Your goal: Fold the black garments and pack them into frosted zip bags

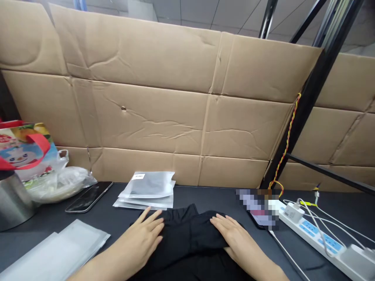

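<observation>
A black fabric garment [190, 238] is laid toward the near edge of the black worktop [123, 221], touched by the left hand [145, 236] and right hand [236, 234], their fingers outstretched and unclenched.

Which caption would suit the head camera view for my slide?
Left hand and right hand on black cloth, translucent packets behind, a power strip at right.
</observation>
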{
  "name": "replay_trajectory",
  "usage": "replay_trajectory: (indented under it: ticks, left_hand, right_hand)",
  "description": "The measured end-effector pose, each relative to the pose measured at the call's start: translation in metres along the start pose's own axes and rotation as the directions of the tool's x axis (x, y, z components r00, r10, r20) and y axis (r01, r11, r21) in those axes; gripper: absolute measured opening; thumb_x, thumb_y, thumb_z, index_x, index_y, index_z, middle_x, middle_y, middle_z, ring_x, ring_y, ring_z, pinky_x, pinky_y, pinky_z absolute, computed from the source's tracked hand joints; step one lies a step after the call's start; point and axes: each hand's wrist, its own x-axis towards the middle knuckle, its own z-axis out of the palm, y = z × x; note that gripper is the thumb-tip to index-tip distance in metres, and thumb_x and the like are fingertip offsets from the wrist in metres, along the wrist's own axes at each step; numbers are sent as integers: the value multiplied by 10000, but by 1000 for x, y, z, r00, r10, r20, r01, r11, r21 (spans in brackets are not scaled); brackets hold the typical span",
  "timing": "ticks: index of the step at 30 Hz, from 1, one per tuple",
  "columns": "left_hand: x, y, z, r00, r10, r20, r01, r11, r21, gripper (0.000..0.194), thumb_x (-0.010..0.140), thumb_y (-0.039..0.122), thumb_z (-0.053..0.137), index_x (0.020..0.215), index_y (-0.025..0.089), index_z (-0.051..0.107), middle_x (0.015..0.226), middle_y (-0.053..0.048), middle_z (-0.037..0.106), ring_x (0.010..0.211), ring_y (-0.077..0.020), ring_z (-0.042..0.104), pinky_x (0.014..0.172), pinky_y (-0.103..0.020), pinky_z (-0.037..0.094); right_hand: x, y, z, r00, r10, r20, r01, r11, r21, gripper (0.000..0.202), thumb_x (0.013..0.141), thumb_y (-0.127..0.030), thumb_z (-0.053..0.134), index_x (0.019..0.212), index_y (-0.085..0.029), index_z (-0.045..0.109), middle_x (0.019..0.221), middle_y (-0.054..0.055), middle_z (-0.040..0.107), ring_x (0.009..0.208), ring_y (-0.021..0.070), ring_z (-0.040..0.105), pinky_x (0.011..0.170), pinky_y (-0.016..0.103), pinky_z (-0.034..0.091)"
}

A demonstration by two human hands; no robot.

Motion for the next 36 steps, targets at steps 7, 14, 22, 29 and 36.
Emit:
replay_trajectory:
  ticks: [7, 14, 22, 29, 36]
  left_hand:
    - [70, 39, 44, 966, 260, 4, -255, 948, -191, 490, 991, 226, 396, 1469, 218, 289, 1506, -56, 337, 1384, -223, 290, 1139, -423, 267]
    - [63, 35, 68, 964, 261, -58, -267, 945, -187, 493, 983, 220, 397, 1466, 218, 296, 1513, -43, 328, 1390, -217, 277, 1144, -406, 257]
    - [66, 38, 75, 959, 237, -158, -262, 952, -161, 426, 962, 228, 438, 1386, 189, 433, 1435, -75, 467, 1339, -228, 390, 1138, -406, 279]
    - [32, 22, 52, 981, 133, -139, -140, 989, -43, 573, 930, 379, 534, 1443, 205, 348, 1471, -94, 404, 1360, -283, 343, 1127, -475, 282]
    - [-18, -2, 37, 997, -52, -50, 50, 998, -46, 555, 925, 314, 552, 1442, 267, 356, 1455, -61, 410, 1323, -271, 399, 1114, -434, 318]
  right_hand:
    - [-13, 4, -7, 998, -43, 41, 42, 999, 16, 881, 551, -20, 445, 1412, -203, 402, 1459, 39, 412, 1357, 227, 343, 1135, 437, 273]
    - [-3, 20, 1, 967, -141, -211, 87, 965, -246, 623, 691, 58, 377, 1224, -173, 602, 1190, 87, 660, 1116, 245, 593, 1040, 466, 417]
    - [18, -26, -5, 811, -360, -460, 200, 911, -361, 454, 868, -11, 366, 1244, -172, 563, 1449, 94, 427, 1387, 269, 270, 1122, 522, 280]
    - [25, -52, 25, 927, -194, -321, 184, 981, -60, 613, 953, -259, 431, 1497, -188, 158, 1530, 87, 263, 1397, 232, 246, 1115, 436, 337]
    - [25, -62, 17, 972, -232, -46, 236, 965, 113, 559, 960, -397, 426, 1460, -177, 307, 1497, 88, 322, 1374, 256, 298, 1128, 429, 294]
